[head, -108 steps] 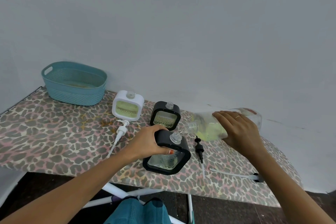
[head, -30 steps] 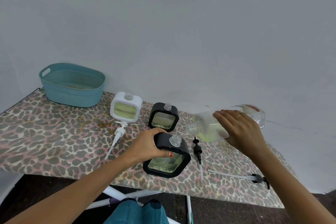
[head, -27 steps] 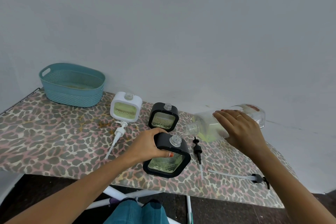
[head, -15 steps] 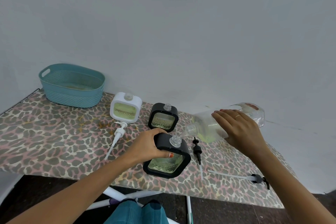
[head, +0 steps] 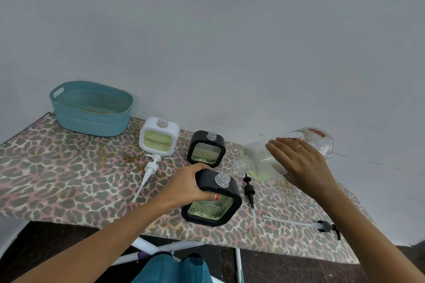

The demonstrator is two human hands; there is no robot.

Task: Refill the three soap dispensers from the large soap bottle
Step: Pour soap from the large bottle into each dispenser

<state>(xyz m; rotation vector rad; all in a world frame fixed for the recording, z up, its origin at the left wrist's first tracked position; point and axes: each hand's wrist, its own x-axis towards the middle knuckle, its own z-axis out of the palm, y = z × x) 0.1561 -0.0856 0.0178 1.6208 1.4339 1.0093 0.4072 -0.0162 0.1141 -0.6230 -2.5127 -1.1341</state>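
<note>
My left hand (head: 187, 185) grips the top of a black square soap dispenser (head: 212, 209) standing near the table's front edge, its clear neck uncapped. My right hand (head: 301, 163) holds the large clear soap bottle (head: 257, 163) tipped on its side, mouth just above that neck; a thin stream of soap runs between them. Yellow-green soap pools in the bottle's lower side. A second black dispenser (head: 205, 149) and a white dispenser (head: 159, 139) stand uncapped behind, both showing soap.
A leopard-print table (head: 57, 172) against a grey wall. A teal basket (head: 90, 108) sits at the back left. A white pump (head: 149, 171) and two black pumps (head: 250, 193) (head: 324, 226) lie loose on the cloth.
The large bottle's mouth has dipped lower toward the dispenser neck, and the soap level in the front dispenser has risen. My left hand has stayed in place.
</note>
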